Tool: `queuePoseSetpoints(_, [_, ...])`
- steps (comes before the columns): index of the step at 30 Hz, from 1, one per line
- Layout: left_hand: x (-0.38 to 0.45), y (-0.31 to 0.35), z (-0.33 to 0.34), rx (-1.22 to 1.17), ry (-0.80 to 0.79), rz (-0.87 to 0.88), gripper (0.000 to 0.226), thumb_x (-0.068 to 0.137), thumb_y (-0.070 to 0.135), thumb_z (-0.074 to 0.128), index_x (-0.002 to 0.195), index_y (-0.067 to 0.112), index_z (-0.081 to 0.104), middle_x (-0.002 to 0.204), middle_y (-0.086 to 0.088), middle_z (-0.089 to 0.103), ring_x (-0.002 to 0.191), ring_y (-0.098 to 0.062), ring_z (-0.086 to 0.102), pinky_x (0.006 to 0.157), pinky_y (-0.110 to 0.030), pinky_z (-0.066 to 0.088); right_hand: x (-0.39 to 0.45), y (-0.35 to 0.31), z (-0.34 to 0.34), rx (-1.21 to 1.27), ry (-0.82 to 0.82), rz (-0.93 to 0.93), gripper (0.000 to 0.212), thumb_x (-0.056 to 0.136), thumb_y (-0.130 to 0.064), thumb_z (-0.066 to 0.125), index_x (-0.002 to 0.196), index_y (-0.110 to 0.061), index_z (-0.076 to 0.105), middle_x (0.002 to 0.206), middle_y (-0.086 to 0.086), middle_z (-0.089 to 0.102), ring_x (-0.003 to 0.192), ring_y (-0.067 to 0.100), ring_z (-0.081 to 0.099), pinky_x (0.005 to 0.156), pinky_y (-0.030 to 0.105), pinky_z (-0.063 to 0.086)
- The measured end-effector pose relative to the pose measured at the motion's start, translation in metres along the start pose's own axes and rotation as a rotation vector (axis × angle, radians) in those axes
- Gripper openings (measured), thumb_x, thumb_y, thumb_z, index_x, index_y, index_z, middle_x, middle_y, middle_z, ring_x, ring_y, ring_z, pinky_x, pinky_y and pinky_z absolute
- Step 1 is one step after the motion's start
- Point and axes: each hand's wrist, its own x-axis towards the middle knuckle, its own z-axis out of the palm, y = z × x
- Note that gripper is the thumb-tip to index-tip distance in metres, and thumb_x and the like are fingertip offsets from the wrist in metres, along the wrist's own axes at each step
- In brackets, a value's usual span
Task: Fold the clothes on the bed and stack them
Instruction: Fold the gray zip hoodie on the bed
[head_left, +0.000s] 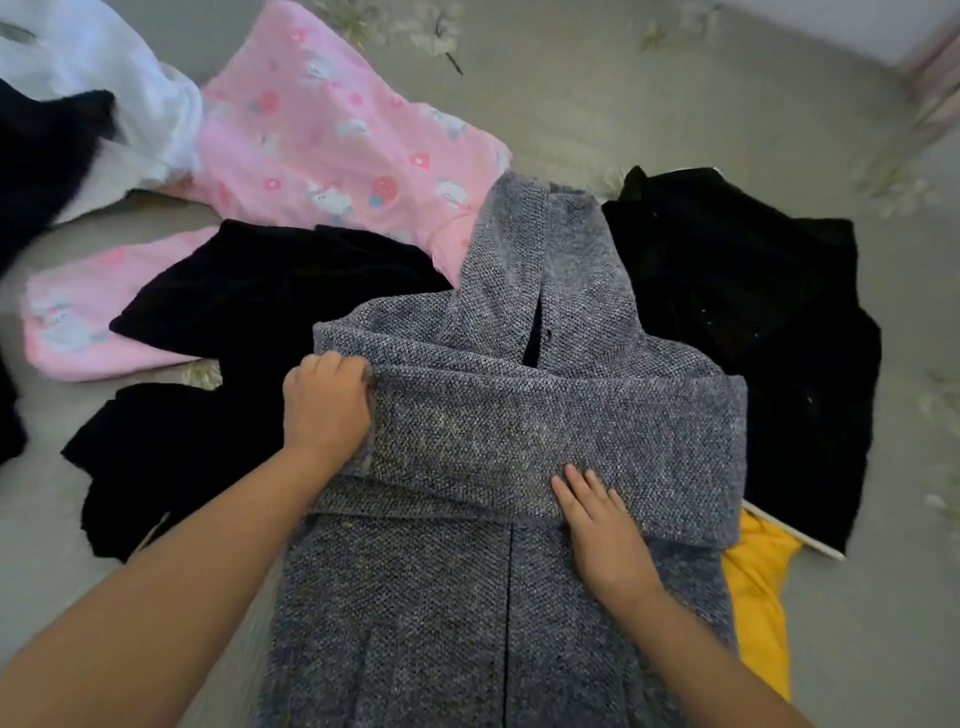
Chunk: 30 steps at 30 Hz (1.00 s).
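Note:
A grey knitted hooded cardigan (519, 597) lies front-up in the middle of the bed, hood pointing away from me. Both of its sleeves are folded across the chest as one wide band. My left hand (327, 405) is closed on the left end of that sleeve band. My right hand (602, 525) lies flat, fingers spread, pressing on the band's lower edge. Around the cardigan lie a pink printed garment (332, 135), black clothes on the left (249, 291) and a black garment on the right (743, 312).
A yellow garment (758, 597) pokes out from under the cardigan's right side. White cloth (104, 67) and another dark piece (41, 156) lie at the far left. The grey floral bedsheet (649, 104) shows bare at the back and right.

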Motion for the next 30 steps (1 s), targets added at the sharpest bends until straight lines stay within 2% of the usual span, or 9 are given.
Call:
queuePoseSetpoints(4, [0.007,0.002,-0.003,0.223,-0.251,-0.173,0.021,0.094,0.018,0.043,0.110,0.012,0.054,0.112,-0.009,0.056,0.111,-0.030,0.045,0.097,-0.043,0.030,0.001,-0.010,-0.008,-0.009,-0.122,-0.008,0.064,0.096,-0.007,0.031,0.147,-0.022,-0.004,0.154,0.000,-0.014,0.142,0.021,-0.014,0.115,0.036,-0.006])
queuePoseSetpoints(6, [0.007,0.008,0.000,0.236,-0.247,-0.163,0.027,0.093,0.017,0.043,0.119,0.013,0.047,0.122,-0.008,0.049,0.120,-0.028,0.038,0.108,-0.046,0.019,0.008,-0.011,-0.024,0.008,-0.105,-0.045,0.058,0.095,-0.016,0.035,0.148,-0.020,0.010,0.156,-0.001,0.001,0.143,0.018,0.001,0.116,0.032,0.006])
queuePoseSetpoints(9, [0.024,0.022,-0.002,0.116,-0.128,0.032,0.045,0.083,0.005,0.048,0.128,0.005,0.045,0.128,-0.014,0.047,0.123,-0.030,0.036,0.106,-0.043,0.021,0.032,-0.004,-0.066,0.152,0.136,-0.106,0.042,0.091,-0.012,0.044,0.133,-0.011,0.047,0.140,0.003,0.043,0.130,0.015,0.036,0.106,0.019,0.024])
queuePoseSetpoints(12, [0.061,0.046,-0.008,-0.109,-0.082,0.143,0.043,0.083,0.003,0.052,0.125,-0.005,0.048,0.123,-0.021,0.052,0.117,-0.033,0.045,0.100,-0.040,0.031,0.075,0.006,-0.116,0.258,0.470,-0.090,0.023,0.083,0.000,0.059,0.105,0.001,0.065,0.106,0.013,0.066,0.104,0.029,0.059,0.093,0.028,0.037])
queuePoseSetpoints(15, [0.101,0.079,-0.011,-0.351,-0.123,0.049,0.044,0.091,0.018,0.051,0.130,-0.001,0.042,0.128,-0.017,0.049,0.120,-0.030,0.043,0.097,-0.035,0.032,0.130,0.016,-0.158,0.427,0.546,0.137,0.036,0.089,-0.016,0.057,0.121,0.001,0.055,0.120,0.014,0.059,0.115,0.028,0.051,0.099,0.034,0.036])
queuePoseSetpoints(19, [0.133,0.105,-0.004,-0.654,-0.241,-0.192,0.061,0.089,0.027,0.058,0.138,0.003,0.028,0.139,-0.014,0.040,0.124,-0.026,0.040,0.094,-0.029,0.034,0.181,0.027,-0.173,0.651,0.257,0.457,0.070,0.090,-0.035,0.054,0.144,-0.008,0.019,0.143,0.013,0.038,0.130,0.031,0.037,0.106,0.046,0.032])
queuePoseSetpoints(21, [0.139,0.109,0.000,-0.748,-0.257,-0.289,0.061,0.086,0.026,0.062,0.134,0.004,0.032,0.134,-0.013,0.045,0.119,-0.027,0.045,0.089,-0.028,0.036,0.192,0.027,-0.171,0.758,0.229,0.503,0.070,0.090,-0.027,0.056,0.145,-0.008,0.017,0.142,0.014,0.039,0.128,0.032,0.039,0.106,0.049,0.032])
queuePoseSetpoints(26, [0.136,0.112,-0.016,-1.053,-0.255,-0.362,0.040,0.082,-0.002,0.058,0.121,0.007,0.055,0.103,-0.008,0.059,0.089,-0.023,0.056,0.079,-0.031,0.046,0.158,0.027,-0.178,1.136,0.342,0.241,0.033,0.085,0.001,0.057,0.114,-0.014,0.062,0.109,0.005,0.065,0.096,0.017,0.062,0.087,0.035,0.051])
queuePoseSetpoints(30, [0.088,0.092,-0.034,-1.023,-0.361,-0.128,0.025,0.070,-0.009,0.053,0.069,0.015,0.059,0.074,0.001,0.052,0.072,-0.018,0.049,0.062,-0.015,0.040,0.082,0.049,-0.165,1.038,0.231,-0.032,0.043,0.077,0.016,0.056,0.081,-0.027,0.061,0.085,-0.006,0.061,0.073,-0.012,0.058,0.070,0.006,0.044])
